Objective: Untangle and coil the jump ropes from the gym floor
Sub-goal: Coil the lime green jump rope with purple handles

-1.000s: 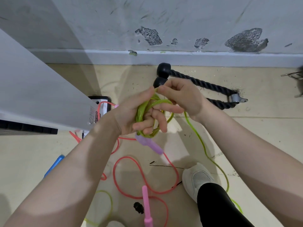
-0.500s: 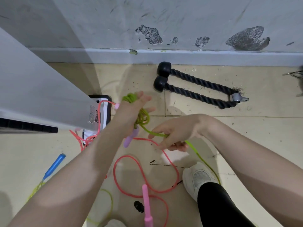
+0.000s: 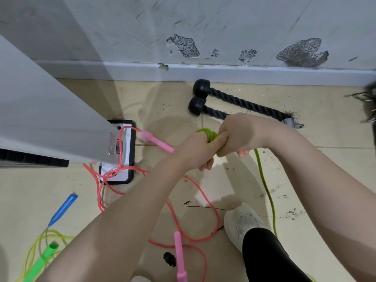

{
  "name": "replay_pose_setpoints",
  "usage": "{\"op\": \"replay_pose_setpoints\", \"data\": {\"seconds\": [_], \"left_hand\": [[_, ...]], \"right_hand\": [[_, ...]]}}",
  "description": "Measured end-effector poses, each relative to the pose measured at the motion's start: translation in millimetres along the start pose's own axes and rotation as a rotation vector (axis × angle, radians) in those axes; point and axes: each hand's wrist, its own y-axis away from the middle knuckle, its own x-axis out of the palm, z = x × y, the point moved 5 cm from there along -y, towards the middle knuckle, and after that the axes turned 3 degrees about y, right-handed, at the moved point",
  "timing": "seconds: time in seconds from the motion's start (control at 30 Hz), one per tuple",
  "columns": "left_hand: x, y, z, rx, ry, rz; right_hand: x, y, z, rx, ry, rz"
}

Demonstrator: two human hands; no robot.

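Note:
My left hand [image 3: 196,150] holds a coil of green jump rope [image 3: 207,134] wound around it, the loops showing between both hands. My right hand [image 3: 238,135] grips the same green rope right beside the coil. The loose green tail [image 3: 264,184] hangs down to the floor past my shoe. A pink jump rope [image 3: 195,200] lies in loops on the floor, one pink handle [image 3: 156,141] by the machine base and another [image 3: 180,257] near the bottom. A yellow rope [image 3: 36,243] with a blue handle [image 3: 63,208] and a green handle [image 3: 40,263] lies at the lower left.
A black tricep rope [image 3: 240,104] lies against the wall's baseboard. A grey machine panel [image 3: 46,119] with a black-rimmed base [image 3: 132,151] fills the left. My white shoe [image 3: 242,222] stands on the beige floor at the lower right. A metal clip [image 3: 364,98] sits at the right edge.
My right hand rose from lower on the green rope up to my left hand. My left hand shifted right, and the coil has gained a loop.

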Motion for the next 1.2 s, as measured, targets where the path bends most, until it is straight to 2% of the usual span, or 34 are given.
{"op": "replay_pose_setpoints", "data": {"seconds": [0.07,0.13,0.2,0.23,0.27,0.3,0.37,0.43,0.53,0.6,0.63,0.67,0.73,0.87,0.93,1.0,1.07,1.13,1.2], "left_hand": [[3,8,8,-0.100,0.200,0.254],[0,18,18,-0.093,0.400,0.466],[-6,23,26,-0.060,0.609,0.533],[-9,22,29,-0.051,0.702,0.519],[-12,20,31,-0.054,0.804,0.474],[-14,18,32,-0.072,0.911,0.408],[-16,13,34,-0.150,1.066,0.256],[-11,12,29,-0.205,1.037,0.232],[-10,16,9,-0.162,0.957,0.406],[-21,18,-7,-0.016,0.981,0.524],[-29,19,-14,0.069,1.011,0.533],[-38,19,-20,0.153,1.054,0.499],[-60,16,-24,0.297,1.183,0.313],[-98,14,2,0.412,1.411,-0.070],[-101,16,19,0.345,1.411,-0.226],[-98,15,34,0.207,1.360,-0.385],[-98,15,45,0.105,1.248,-0.517],[-96,17,48,0.043,1.027,-0.560],[-90,19,50,-0.048,0.762,-0.534]], "right_hand": [[5,-2,-6,-0.065,-0.067,0.007],[21,-2,-13,-0.173,-0.342,0.183],[41,-1,-20,-0.220,-0.693,0.456],[50,-2,-24,-0.188,-0.817,0.544],[55,-5,-27,-0.144,-0.889,0.550],[55,-11,-30,-0.104,-0.934,0.460],[33,-25,-33,-0.104,-0.896,0.038],[-1,-28,-19,-0.159,-0.781,-0.330],[-39,-27,22,-0.299,-0.685,-0.564],[-51,-32,32,-0.310,-0.722,-0.647],[-53,-36,29,-0.288,-0.719,-0.688],[-51,-40,25,-0.251,-0.691,-0.717],[-37,-48,11,-0.188,-0.614,-0.694],[19,-53,-2,-0.087,-0.321,-0.378],[44,-50,8,-0.102,-0.299,-0.161],[58,-42,24,-0.071,-0.301,0.085],[61,-29,40,-0.051,-0.171,0.256],[49,-20,55,-0.164,-0.012,0.200],[26,-13,67,-0.343,-0.073,-0.031]]}}
